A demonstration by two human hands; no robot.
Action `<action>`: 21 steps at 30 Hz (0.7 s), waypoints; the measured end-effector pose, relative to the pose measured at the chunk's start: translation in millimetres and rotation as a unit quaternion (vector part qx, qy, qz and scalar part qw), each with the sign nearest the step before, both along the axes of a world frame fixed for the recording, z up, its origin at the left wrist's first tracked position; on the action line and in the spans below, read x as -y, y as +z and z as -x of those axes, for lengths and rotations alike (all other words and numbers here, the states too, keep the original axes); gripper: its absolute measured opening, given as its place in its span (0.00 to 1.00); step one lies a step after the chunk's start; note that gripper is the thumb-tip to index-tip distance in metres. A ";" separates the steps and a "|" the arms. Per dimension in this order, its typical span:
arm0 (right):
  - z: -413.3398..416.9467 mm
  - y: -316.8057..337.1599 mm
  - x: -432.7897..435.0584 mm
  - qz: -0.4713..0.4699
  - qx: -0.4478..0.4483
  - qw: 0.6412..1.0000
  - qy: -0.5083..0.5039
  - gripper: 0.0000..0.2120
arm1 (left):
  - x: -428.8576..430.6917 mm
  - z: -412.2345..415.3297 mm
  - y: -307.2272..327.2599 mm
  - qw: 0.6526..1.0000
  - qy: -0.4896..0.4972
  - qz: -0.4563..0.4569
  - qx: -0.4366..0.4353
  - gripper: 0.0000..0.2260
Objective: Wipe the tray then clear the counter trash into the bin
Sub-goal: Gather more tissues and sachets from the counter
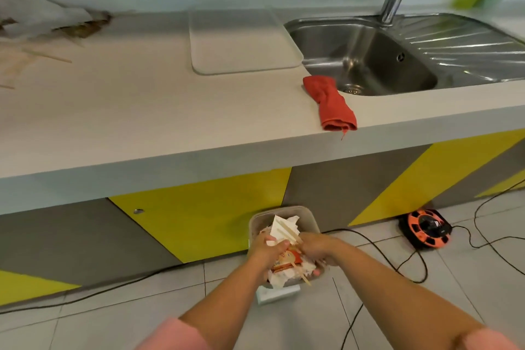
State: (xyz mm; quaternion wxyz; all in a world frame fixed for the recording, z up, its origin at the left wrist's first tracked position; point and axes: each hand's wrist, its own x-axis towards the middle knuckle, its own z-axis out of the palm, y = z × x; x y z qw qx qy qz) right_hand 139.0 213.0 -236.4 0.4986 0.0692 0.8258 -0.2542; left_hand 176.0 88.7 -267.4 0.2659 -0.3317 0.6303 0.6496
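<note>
- Down over the bin (308,214) at six o'clock, the left hand (265,247) has its fingers curled shut around crumpled white paper (279,226), thumb pressed across the wad.
- The right hand (315,247) meets it from the other side; its fingers look closed on the same bundle, near wooden sticks (289,233) that jut up toward twelve o'clock, though its fingertips are hidden.
- Below the hands lies an orange wrapper (287,261) among more tissue; the bin looks nearly full.
- This trash should be light, soft and springy, so it probably needs pressing down from the top; the sticks are stiff and may poke, so they are better taken along their length.
- Further out, at about twelve o'clock, the tray (241,42) lies flat on the counter (142,111), beside the sink (366,54).
- A red cloth (331,104) lies at one o'clock, draped over the sink's front corner.
- At ten o'clock, blurred paper and sticks (42,25) remain on the counter, so clearing seems unfinished.
</note>
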 end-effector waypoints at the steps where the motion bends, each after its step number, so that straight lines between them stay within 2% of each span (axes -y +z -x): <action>1: 3.2 -10.3 1.4 -0.015 0.007 1.000 0.016 0.08 | 1.2 2.3 -10.2 1.000 -0.003 0.001 0.014 0.11; 3: 9.4 -27.2 3.3 -0.052 0.001 0.998 0.047 0.06 | 2.3 7.3 -26.9 0.999 0.006 0.000 0.031 0.11; 6: 20.2 -45.3 2.9 -0.082 -0.004 0.996 0.042 0.08 | 2.0 18.2 -51.5 0.999 0.024 0.018 0.024 0.11; 9: 32.5 -61.2 2.3 -0.094 -0.011 0.995 0.037 0.04 | 1.0 30.0 -70.6 0.998 0.053 0.023 0.002 0.09; 11: 37.6 -66.8 2.5 -0.103 -0.018 0.993 0.057 0.04 | 0.3 35.4 -77.0 0.999 0.041 0.027 -0.011 0.16; 13: 42.5 -71.3 2.7 -0.086 -0.033 0.995 0.046 0.11 | -0.3 40.0 -86.1 0.998 0.001 0.052 -0.020 0.26; 16: 46.3 -71.3 4.0 -0.069 -0.049 0.996 0.040 0.17 | 1.3 45.3 -83.3 0.994 -0.050 0.100 -0.013 0.29; 17: 48.1 -72.2 3.8 -0.064 -0.055 0.995 0.046 0.15 | 2.7 47.4 -79.7 0.990 -0.064 0.125 -0.014 0.29; 19: 51.6 -78.9 2.2 -0.070 -0.072 0.994 0.040 0.06 | 6.0 51.8 -73.3 0.985 -0.070 0.156 -0.014 0.27; 21: 55.0 -79.5 2.0 -0.075 -0.079 0.993 0.037 0.08 | 9.5 55.6 -70.0 0.985 -0.058 0.162 -0.011 0.26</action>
